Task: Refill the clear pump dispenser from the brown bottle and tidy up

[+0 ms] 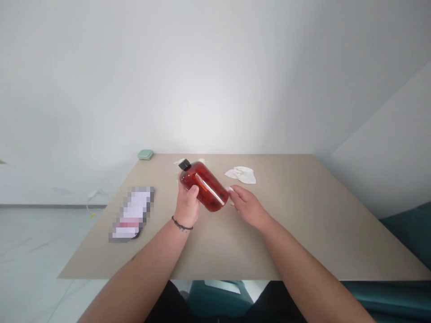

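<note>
A reddish-brown see-through bottle [207, 185] with a black cap [184, 164] is tilted above the table, its cap up to the left and its base down to the right. My left hand [187, 204] is wrapped round the bottle's near side, thumb along the front. By the base, my right hand [247, 202] pinches a white tissue [230, 190], mostly hidden by the fingers, against or very near the bottle. Behind the hands, a crumpled white tissue [243, 174] lies on the table.
On the beige table [303, 215], a blurred-out phone-like object [133, 215] lies at the left. A small green case [145, 154] sits at the far left corner. White pieces [202, 160] lie partly hidden behind the bottle. A white wall [215, 80] rises behind.
</note>
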Demonstrator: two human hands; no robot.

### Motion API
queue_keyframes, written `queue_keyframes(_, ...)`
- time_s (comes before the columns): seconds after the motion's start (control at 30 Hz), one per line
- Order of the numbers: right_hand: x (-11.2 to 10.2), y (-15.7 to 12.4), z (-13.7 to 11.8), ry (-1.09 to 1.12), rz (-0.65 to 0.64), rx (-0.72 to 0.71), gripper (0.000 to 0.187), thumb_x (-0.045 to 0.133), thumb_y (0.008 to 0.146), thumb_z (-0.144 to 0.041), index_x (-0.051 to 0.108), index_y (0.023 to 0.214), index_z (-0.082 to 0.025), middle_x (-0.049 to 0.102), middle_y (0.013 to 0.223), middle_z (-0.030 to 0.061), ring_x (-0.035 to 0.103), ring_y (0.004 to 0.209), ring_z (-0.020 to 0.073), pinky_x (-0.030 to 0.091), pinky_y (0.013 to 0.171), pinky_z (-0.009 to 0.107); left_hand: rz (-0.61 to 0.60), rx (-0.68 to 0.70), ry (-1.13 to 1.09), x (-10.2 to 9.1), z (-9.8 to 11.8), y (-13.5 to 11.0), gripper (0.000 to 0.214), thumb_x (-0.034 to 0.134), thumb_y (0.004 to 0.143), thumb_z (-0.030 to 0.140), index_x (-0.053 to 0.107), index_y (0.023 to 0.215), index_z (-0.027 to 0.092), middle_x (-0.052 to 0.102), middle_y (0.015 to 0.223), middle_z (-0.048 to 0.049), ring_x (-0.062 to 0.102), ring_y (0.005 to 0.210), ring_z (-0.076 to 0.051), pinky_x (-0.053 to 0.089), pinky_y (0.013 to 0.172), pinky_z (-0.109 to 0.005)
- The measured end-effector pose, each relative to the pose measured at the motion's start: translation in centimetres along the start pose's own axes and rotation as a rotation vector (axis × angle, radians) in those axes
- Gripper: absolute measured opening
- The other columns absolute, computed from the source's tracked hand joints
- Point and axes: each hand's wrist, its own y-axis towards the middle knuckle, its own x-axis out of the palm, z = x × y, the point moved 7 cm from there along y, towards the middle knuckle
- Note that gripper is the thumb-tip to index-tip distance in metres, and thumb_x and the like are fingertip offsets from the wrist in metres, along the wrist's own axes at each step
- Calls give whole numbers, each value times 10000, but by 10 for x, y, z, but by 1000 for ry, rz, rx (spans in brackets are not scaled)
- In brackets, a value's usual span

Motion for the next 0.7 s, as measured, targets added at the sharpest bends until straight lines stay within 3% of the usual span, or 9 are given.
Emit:
queue_keyframes(0.1, -33, 6, 8, -248, 179, -24, 305, 462, 976, -416, 664, 1113, -233, 739, 1106, 76, 665, 1027, 264, 502, 930, 413, -3, 37, 104, -3, 3, 4, 777, 878, 651, 562, 529, 1295, 304, 641, 1278, -67, 661, 1120, -272, 566, 962, -424)
queue_keyframes(0.2, -71, 11, 25, -517, 324, 60, 347, 486, 939, -321, 659, 1222, -218, 698, 1283, 135, 639, 1169, 313, 471, 1016, 451, -49, 40, 275, -3, 1, 2, 814, 897, 671, 468, 475, 1351, 323, 622, 1330, -67, 652, 1163, -271, 532, 1024, -450)
queue_keyframes(0.3, -102, 11, 47, -687, 404, 194, 369, 474, 948, -319, 664, 1245, -209, 699, 1259, 159, 645, 1151, 334, 477, 996, 466, -130, 52, 436, 2, 0, -2, 816, 881, 707, 419, 442, 1384, 296, 587, 1391, -90, 608, 1255, -290, 464, 1109, -478)
queue_keyframes(0.4, -120, 9, 63, -672, 489, 248, 318, 571, 899, -325, 700, 1166, -210, 712, 1163, 167, 642, 1125, 346, 466, 994, 494, -196, 70, 558, 8, 2, -6, 811, 868, 721, 395, 431, 1393, 270, 558, 1430, -109, 569, 1318, -307, 417, 1153, -483)
queue_keyframes(0.47, -122, 9, 60, -586, 569, 138, 298, 635, 858, -340, 716, 1108, -198, 696, 1166, 180, 603, 1183, 363, 425, 1049, 533, -233, 74, 591, 12, 2, -7, 813, 864, 724, 391, 425, 1394, 256, 552, 1434, -117, 558, 1335, -314, 408, 1158, -482)
queue_keyframes(0.57, -109, 6, 42, -512, 635, -52, 340, 584, 892, -379, 695, 1161, -202, 635, 1296, 177, 525, 1298, 343, 358, 1146, 545, -267, 75, 604, 15, 2, -8, 818, 859, 731, 390, 413, 1401, 240, 549, 1433, -129, 547, 1347, -322, 401, 1160, -488)
queue_keyframes(0.63, -88, 4, 27, -428, 564, -168, 373, 550, 915, -398, 662, 1228, -228, 623, 1321, 145, 540, 1290, 308, 390, 1148, 527, -275, 73, 603, 16, 0, -8, 829, 859, 732, 389, 406, 1409, 236, 545, 1437, -134, 541, 1356, -327, 394, 1165, -494)
queue_keyframes(0.7, -56, 2, 11, -201, 353, -300, 451, 591, 912, -415, 592, 1335, -260, 595, 1376, 130, 556, 1283, 300, 448, 1106, 535, -277, 64, 591, 16, -2, -8, 846, 858, 734, 393, 394, 1424, 238, 540, 1446, -137, 534, 1365, -332, 385, 1173, -503)
